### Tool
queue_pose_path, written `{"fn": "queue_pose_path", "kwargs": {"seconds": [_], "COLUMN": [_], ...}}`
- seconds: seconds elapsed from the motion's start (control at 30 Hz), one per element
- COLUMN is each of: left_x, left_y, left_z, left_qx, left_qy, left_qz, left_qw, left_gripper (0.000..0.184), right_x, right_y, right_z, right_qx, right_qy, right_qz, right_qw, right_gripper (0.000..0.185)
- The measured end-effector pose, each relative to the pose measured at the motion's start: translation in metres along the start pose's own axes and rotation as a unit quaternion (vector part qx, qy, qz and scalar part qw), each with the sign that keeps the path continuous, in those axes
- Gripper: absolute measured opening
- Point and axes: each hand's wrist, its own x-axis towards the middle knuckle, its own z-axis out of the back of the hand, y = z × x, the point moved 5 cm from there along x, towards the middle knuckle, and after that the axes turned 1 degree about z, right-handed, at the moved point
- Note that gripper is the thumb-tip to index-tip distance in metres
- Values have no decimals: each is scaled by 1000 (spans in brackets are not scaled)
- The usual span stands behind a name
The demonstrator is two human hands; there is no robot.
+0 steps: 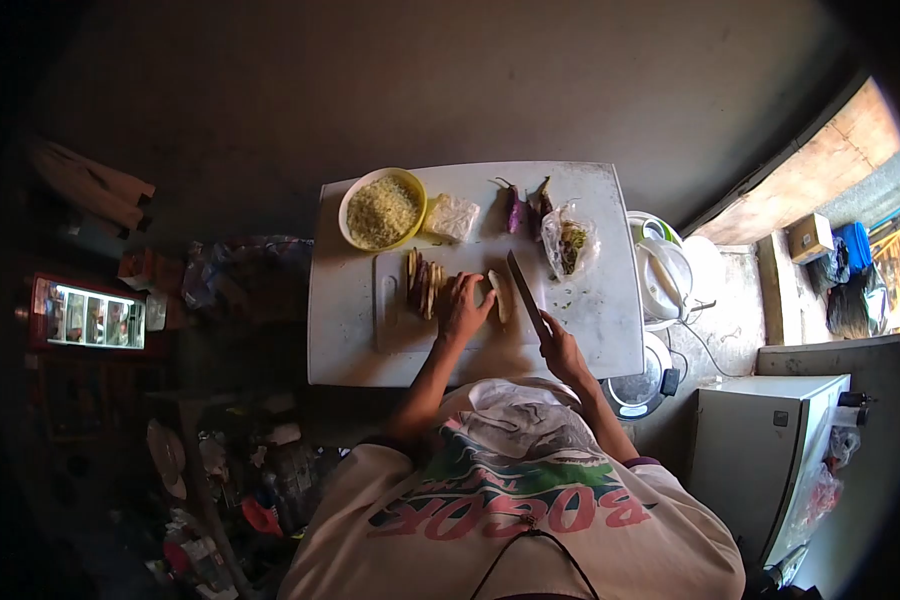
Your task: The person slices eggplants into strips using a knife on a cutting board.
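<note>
My right hand (562, 352) is closed round the handle of a kitchen knife (526, 291), its blade pointing away from me over the right side of the cutting board (395, 335). Fingers curled, my left hand (464, 308) rests on the board's middle, apparently gripping a pale piece of eggplant between thumb and fingers; the hand partly hides it. Just right of the thumb lies a long, pale-fleshed eggplant slice (499, 297), between hand and blade. Left of the hand, several cut eggplant strips (425, 284) with dark skin sit in a row.
On the white table (610, 330), a yellow-rimmed bowl (417, 232) of pale grains stands back left, beside a wrapped whitish block (452, 217). Two purple eggplants (514, 210) and a clear plastic bag (576, 243) of greens lie back right. A rice cooker (662, 275) stands right of the table.
</note>
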Motion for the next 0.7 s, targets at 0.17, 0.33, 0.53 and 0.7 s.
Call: {"fn": "queue_pose_path", "kwargs": {"seconds": [0.17,0.33,0.53,0.7], "left_x": [-10,-13,0,8], "left_y": [-32,1,5,8], "left_z": [-26,-73,-69,-62], "left_qx": [64,66,16,-62], "left_qy": [14,-11,92,62], "left_qz": [-5,112,172,180], "left_qw": [998,991,981,980], "left_gripper": [78,88,89,93], "right_x": [-10,-15,-23,-22], "right_y": [-5,-7,-13,-21], "right_z": [12,14,15,16], "right_qx": [-16,-26,-11,-3], "right_qy": [-5,6,12,13], "right_qz": [17,-19,-7,-24], "right_qw": [1000,999,1000,1000], "right_gripper": [39,36,37,38]}}
